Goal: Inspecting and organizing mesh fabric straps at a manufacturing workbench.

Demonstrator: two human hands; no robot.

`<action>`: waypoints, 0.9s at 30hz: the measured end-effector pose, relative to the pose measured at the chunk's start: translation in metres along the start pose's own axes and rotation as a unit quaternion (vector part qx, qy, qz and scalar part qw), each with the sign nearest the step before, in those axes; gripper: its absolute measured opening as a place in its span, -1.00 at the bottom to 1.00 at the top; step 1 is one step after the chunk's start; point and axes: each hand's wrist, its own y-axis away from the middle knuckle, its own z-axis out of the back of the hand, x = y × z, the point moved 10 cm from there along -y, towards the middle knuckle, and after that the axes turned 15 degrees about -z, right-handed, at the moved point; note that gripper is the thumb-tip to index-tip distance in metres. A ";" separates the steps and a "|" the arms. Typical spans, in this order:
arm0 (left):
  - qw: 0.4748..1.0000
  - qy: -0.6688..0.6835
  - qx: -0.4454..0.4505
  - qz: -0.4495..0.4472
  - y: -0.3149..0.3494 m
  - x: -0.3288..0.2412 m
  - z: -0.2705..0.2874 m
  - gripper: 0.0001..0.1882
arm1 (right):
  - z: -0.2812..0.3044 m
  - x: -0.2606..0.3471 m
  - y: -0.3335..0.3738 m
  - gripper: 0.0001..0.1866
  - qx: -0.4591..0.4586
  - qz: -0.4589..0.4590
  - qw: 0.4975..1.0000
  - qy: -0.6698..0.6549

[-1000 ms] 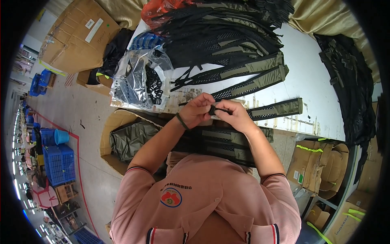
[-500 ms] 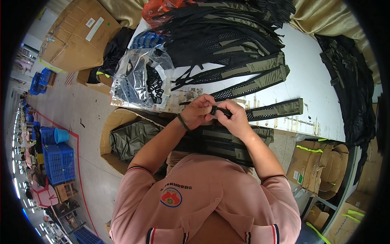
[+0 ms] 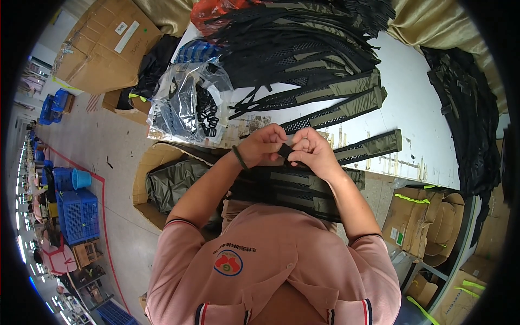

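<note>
Both hands meet at the table's near edge around a short black webbing strap (image 3: 285,151). My left hand (image 3: 261,147) pinches it from the left, and my right hand (image 3: 314,153) grips it from the right with thumb and fingers. Any buckle on the webbing is hidden by my fingers. Just beyond my right hand lies a padded shoulder strap (image 3: 375,148) of black mesh with an olive panel; whether the webbing belongs to it I cannot tell. Across my lap rest more black and olive straps (image 3: 295,189).
A clear plastic bag (image 3: 187,103) of black buckles sits on the white table (image 3: 417,108), left of a large pile of shoulder straps (image 3: 292,49). An open carton (image 3: 143,187) with olive fabric stands lower left. Black packs (image 3: 466,119) hang over the right edge, above cartons (image 3: 411,216).
The webbing between my hands has turned, and the black buckle seen before is now covered. My right hand's fingers have shifted their pinch. The shoulder strap beyond has moved slightly.
</note>
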 end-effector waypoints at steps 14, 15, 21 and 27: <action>0.981 -0.005 -0.189 -0.032 0.002 0.009 0.002 -0.94 | -0.008 0.060 0.043 -0.87 -0.262 0.321 0.830 0.374; 0.975 -0.080 -0.199 -0.055 0.001 -0.002 0.000 -0.94 | -0.008 0.059 0.045 -0.87 -0.263 0.320 0.830 0.375; 0.958 -0.143 -0.227 -0.100 0.000 -0.013 0.000 -0.92 | 0.017 0.005 0.005 -0.81 -0.089 0.038 0.995 -0.034; 0.939 -0.233 -0.214 -0.131 0.004 -0.028 -0.007 -0.92 | 0.018 -0.001 0.004 -0.76 -0.102 0.038 0.991 -0.075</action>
